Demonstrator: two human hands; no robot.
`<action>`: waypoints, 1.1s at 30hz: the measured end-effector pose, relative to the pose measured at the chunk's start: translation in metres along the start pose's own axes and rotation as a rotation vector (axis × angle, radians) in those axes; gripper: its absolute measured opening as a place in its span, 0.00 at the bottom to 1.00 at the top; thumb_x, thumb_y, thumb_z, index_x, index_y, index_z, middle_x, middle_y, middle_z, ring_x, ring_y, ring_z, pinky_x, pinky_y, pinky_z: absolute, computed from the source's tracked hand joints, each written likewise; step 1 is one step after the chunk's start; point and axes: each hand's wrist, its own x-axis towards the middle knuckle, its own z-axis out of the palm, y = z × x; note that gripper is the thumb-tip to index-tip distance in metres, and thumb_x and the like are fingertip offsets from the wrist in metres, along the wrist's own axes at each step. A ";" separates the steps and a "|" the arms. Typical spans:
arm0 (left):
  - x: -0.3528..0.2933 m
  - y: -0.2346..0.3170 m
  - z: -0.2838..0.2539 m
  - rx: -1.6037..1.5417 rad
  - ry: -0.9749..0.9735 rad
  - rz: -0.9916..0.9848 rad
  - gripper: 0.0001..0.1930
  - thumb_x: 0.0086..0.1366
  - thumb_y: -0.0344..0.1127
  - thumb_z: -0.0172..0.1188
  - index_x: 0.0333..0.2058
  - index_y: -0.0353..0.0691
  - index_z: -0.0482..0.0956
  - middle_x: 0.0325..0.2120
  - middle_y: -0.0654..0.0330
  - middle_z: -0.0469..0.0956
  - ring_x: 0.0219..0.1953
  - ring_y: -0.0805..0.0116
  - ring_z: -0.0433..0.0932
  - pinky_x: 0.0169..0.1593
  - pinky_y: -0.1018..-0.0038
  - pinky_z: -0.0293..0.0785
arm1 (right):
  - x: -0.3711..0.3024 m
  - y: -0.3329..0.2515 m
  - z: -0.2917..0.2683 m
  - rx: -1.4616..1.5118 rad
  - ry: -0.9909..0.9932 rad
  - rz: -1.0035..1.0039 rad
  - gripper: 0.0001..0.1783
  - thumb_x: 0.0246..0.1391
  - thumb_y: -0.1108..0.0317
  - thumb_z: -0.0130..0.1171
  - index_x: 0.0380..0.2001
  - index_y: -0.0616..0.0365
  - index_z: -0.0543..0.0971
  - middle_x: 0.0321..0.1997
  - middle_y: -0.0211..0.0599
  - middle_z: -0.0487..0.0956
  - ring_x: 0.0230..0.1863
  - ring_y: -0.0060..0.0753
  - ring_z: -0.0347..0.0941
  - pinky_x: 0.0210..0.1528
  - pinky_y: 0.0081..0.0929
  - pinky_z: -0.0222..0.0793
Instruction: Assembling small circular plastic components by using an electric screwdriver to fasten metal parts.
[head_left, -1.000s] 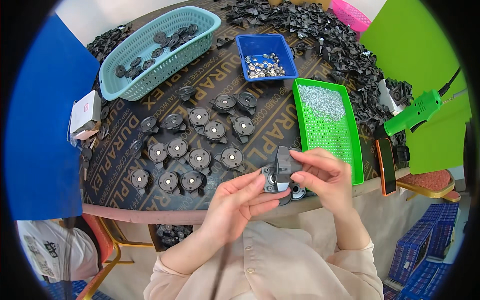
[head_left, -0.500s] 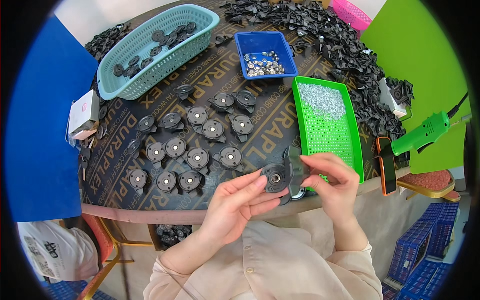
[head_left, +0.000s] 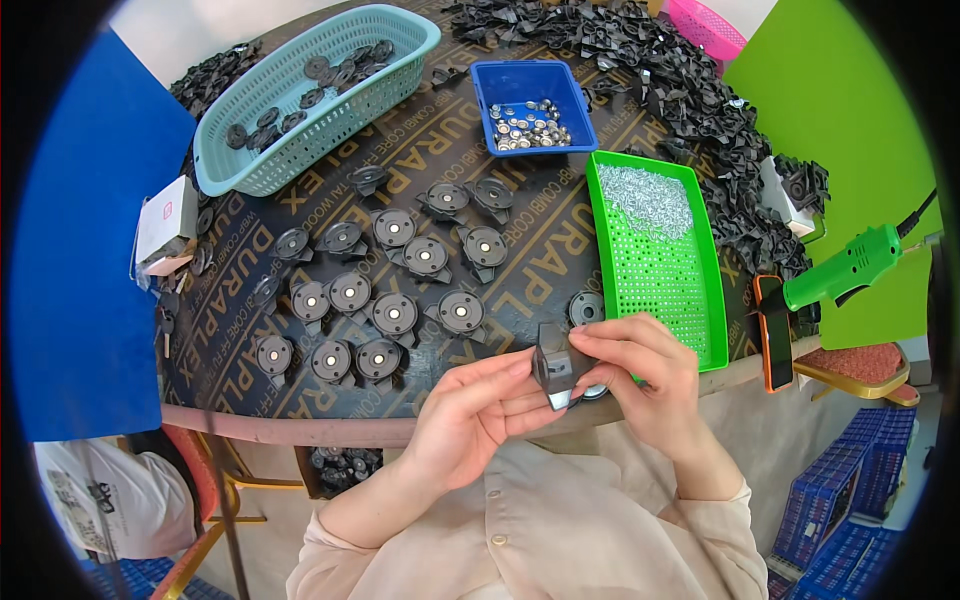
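You hold a dark-grey, angular, plastic-looking part point(head_left: 557, 366) over the near edge of the black table point(head_left: 545, 262).
Your left hand point(head_left: 468, 410) and right hand point(head_left: 648, 388) pinch it from opposite sides, apparently for steadiness; black, round-faced parts point(head_left: 461, 314) lie disc-up beyond.

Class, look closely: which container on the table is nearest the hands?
The green tray, just beyond the right hand, with small silver pieces at its far end. The blue bin, turquoise basket and pink basket all stand farther back.
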 end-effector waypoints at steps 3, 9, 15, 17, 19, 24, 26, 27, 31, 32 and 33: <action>0.001 -0.001 -0.009 -0.041 -0.068 -0.001 0.16 0.69 0.33 0.50 0.52 0.31 0.71 0.46 0.52 0.77 0.49 0.62 0.77 0.53 0.68 0.74 | -0.001 0.002 -0.002 -0.002 -0.017 -0.056 0.21 0.34 0.80 0.66 0.38 0.60 0.82 0.38 0.38 0.81 0.38 0.36 0.76 0.39 0.27 0.71; -0.012 -0.009 -0.014 0.314 0.030 0.229 0.15 0.61 0.25 0.60 0.47 0.32 0.73 0.37 0.60 0.78 0.45 0.71 0.76 0.48 0.77 0.73 | 0.010 -0.017 -0.011 -0.048 -0.158 -0.190 0.22 0.35 0.76 0.68 0.41 0.58 0.81 0.42 0.40 0.80 0.40 0.37 0.77 0.40 0.28 0.72; -0.044 -0.006 -0.042 1.813 0.221 1.073 0.23 0.40 0.23 0.66 0.40 0.41 0.83 0.42 0.60 0.81 0.42 0.58 0.77 0.46 0.70 0.75 | 0.137 0.041 -0.025 -0.483 -0.169 -0.263 0.18 0.46 0.68 0.65 0.43 0.57 0.79 0.44 0.40 0.79 0.46 0.41 0.74 0.48 0.35 0.69; -0.044 -0.010 -0.050 2.064 0.349 1.127 0.18 0.44 0.26 0.64 0.39 0.41 0.83 0.40 0.61 0.82 0.38 0.62 0.77 0.40 0.72 0.75 | 0.192 0.068 -0.007 -0.571 -0.209 -0.218 0.18 0.48 0.65 0.64 0.44 0.57 0.79 0.42 0.42 0.79 0.47 0.43 0.73 0.51 0.36 0.68; -0.035 -0.010 -0.056 2.094 0.281 1.201 0.15 0.47 0.30 0.61 0.37 0.38 0.82 0.43 0.59 0.80 0.38 0.63 0.75 0.36 0.72 0.73 | 0.230 0.101 0.008 -0.674 -0.369 -0.079 0.20 0.47 0.62 0.65 0.44 0.56 0.79 0.44 0.44 0.79 0.52 0.47 0.72 0.54 0.37 0.68; -0.032 -0.004 -0.055 2.185 0.397 1.117 0.16 0.47 0.28 0.61 0.39 0.40 0.82 0.43 0.59 0.80 0.44 0.60 0.75 0.43 0.68 0.72 | 0.248 0.119 0.047 -0.715 -0.359 -0.002 0.22 0.42 0.60 0.70 0.42 0.54 0.80 0.41 0.44 0.80 0.47 0.43 0.76 0.50 0.34 0.71; -0.036 -0.002 -0.058 2.221 0.399 1.045 0.19 0.49 0.30 0.62 0.43 0.43 0.81 0.47 0.57 0.78 0.51 0.58 0.74 0.49 0.63 0.69 | 0.251 0.116 0.045 -0.667 -0.421 0.019 0.20 0.42 0.61 0.70 0.39 0.54 0.81 0.41 0.44 0.81 0.45 0.43 0.77 0.48 0.34 0.72; -0.037 -0.002 -0.054 2.218 0.395 1.047 0.19 0.49 0.30 0.62 0.43 0.43 0.81 0.47 0.57 0.78 0.51 0.58 0.74 0.49 0.63 0.69 | 0.252 0.115 0.042 -0.619 -0.479 0.042 0.18 0.42 0.62 0.70 0.37 0.55 0.81 0.40 0.43 0.81 0.44 0.42 0.77 0.45 0.35 0.72; -0.023 -0.016 -0.029 2.230 0.268 1.136 0.22 0.53 0.35 0.63 0.49 0.42 0.77 0.54 0.49 0.72 0.52 0.55 0.72 0.53 0.60 0.69 | 0.248 0.128 0.041 -0.514 -0.391 0.076 0.12 0.41 0.64 0.70 0.30 0.56 0.82 0.30 0.43 0.80 0.37 0.42 0.78 0.40 0.33 0.72; -0.016 -0.024 -0.023 2.121 0.142 1.110 0.21 0.53 0.36 0.64 0.47 0.40 0.77 0.53 0.49 0.73 0.52 0.54 0.72 0.52 0.61 0.70 | 0.247 0.123 0.040 -0.525 -0.350 0.084 0.11 0.42 0.64 0.69 0.29 0.57 0.82 0.30 0.43 0.81 0.35 0.41 0.78 0.39 0.33 0.72; -0.009 -0.030 -0.019 2.008 0.021 1.082 0.20 0.52 0.36 0.64 0.45 0.38 0.78 0.52 0.49 0.73 0.52 0.54 0.72 0.51 0.61 0.71 | 0.245 0.118 0.039 -0.535 -0.310 0.091 0.10 0.42 0.64 0.68 0.28 0.58 0.82 0.29 0.42 0.81 0.33 0.40 0.78 0.38 0.32 0.72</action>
